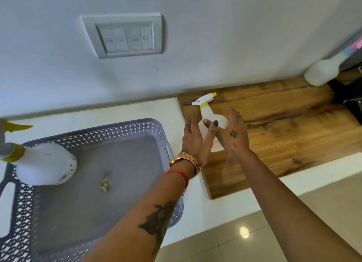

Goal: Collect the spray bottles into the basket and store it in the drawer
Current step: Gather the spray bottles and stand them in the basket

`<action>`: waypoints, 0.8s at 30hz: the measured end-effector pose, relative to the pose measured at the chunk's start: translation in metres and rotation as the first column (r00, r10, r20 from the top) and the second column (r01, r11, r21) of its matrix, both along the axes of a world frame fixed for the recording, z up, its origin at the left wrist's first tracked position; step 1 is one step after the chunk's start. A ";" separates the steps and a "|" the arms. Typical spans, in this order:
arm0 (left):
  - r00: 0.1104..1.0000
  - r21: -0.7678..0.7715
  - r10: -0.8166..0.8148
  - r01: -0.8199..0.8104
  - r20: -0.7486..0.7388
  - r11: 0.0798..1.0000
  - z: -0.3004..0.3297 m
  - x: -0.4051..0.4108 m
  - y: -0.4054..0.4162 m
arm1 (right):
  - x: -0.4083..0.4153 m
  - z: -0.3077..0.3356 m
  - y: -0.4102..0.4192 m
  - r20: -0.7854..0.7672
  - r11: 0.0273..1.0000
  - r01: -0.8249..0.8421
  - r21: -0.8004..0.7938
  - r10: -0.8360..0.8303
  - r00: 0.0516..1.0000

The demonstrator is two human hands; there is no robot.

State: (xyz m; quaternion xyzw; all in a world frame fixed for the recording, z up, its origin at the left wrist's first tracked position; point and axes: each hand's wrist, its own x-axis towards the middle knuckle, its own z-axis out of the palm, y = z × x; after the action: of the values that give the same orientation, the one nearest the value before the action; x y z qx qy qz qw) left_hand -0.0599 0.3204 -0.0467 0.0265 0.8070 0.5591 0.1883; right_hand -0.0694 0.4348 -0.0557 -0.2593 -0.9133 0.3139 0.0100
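We have only one view, from the head camera. It looks forward and steeply down from above the counter [225, 199], toward the wall [195, 46] behind it. The lens is wide, so the edges bend. The camera is close: both forearms enter from the bottom edge. The basket [98, 183] fills the lower left, the wooden board [284, 124] the right, the floor [225, 246] the bottom right.

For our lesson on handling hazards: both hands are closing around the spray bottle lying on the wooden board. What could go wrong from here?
1. The spray bottle lies on its side; neither the left hand nor the right hand grips it yet, so it might roll.
2. Another bottle leans across the basket rim and could tip out if bumped.
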 end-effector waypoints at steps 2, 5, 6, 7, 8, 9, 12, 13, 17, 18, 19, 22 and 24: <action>0.993 0.034 0.009 -0.013 0.115 0.999 -0.005 0.001 0.005 | -0.002 -0.004 0.000 0.043 1.000 -0.003 -0.027 0.004 0.999; 0.977 0.068 0.006 -0.021 0.215 0.997 -0.013 0.001 0.005 | -0.003 -0.008 -0.001 0.121 0.998 0.007 -0.059 0.000 0.993; 0.976 0.078 0.006 -0.024 0.219 0.997 -0.014 0.002 0.005 | -0.003 -0.008 -0.002 0.129 0.997 0.010 -0.075 0.000 0.992; 0.977 0.083 0.011 -0.029 0.212 0.996 -0.015 0.003 0.004 | -0.003 -0.007 -0.004 0.121 0.996 0.008 -0.087 0.003 0.993; 0.979 0.084 0.016 -0.034 0.205 0.996 -0.015 0.004 0.003 | -0.001 -0.006 -0.005 0.101 0.995 0.005 -0.095 0.004 0.995; 0.980 0.091 0.022 -0.041 0.199 0.995 -0.012 0.005 0.002 | 0.001 -0.004 -0.007 0.071 0.994 0.009 -0.110 -0.001 0.997; 0.983 0.165 0.052 -0.082 0.178 0.983 -0.002 0.008 -0.003 | 0.010 0.007 -0.012 -0.046 0.977 0.033 -0.211 -0.044 0.998; 0.984 0.218 0.064 -0.101 0.168 0.971 0.005 0.008 -0.007 | 0.013 0.013 -0.014 -0.092 0.964 0.036 -0.263 -0.062 0.994; 0.984 0.476 0.057 -0.133 0.171 0.869 0.036 0.007 -0.037 | 0.030 0.052 -0.033 -0.265 0.811 -0.090 -0.578 -0.083 0.961; 0.983 0.543 0.036 -0.130 0.181 0.830 0.042 0.007 -0.047 | 0.034 0.062 -0.041 -0.304 0.751 -0.150 -0.643 -0.071 0.950; 0.983 0.597 0.016 -0.122 0.181 0.793 0.047 0.009 -0.057 | 0.037 0.070 -0.048 -0.341 0.695 -0.209 -0.688 -0.055 0.938; 0.997 0.652 0.007 -0.058 0.079 0.756 0.060 0.020 -0.093 | 0.040 0.088 -0.075 -0.431 0.578 -0.365 -0.730 0.026 0.902; 0.999 0.632 0.032 -0.007 -0.028 0.775 0.067 0.029 -0.115 | 0.040 0.094 -0.092 -0.470 0.503 -0.439 -0.744 0.073 0.880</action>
State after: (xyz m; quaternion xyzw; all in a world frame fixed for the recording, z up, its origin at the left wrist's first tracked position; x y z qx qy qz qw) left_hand -0.0306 0.2056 0.0207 0.0902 0.5762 0.7988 0.1474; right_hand -0.0294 0.3428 0.0380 -0.0249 -0.6600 0.7507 0.0140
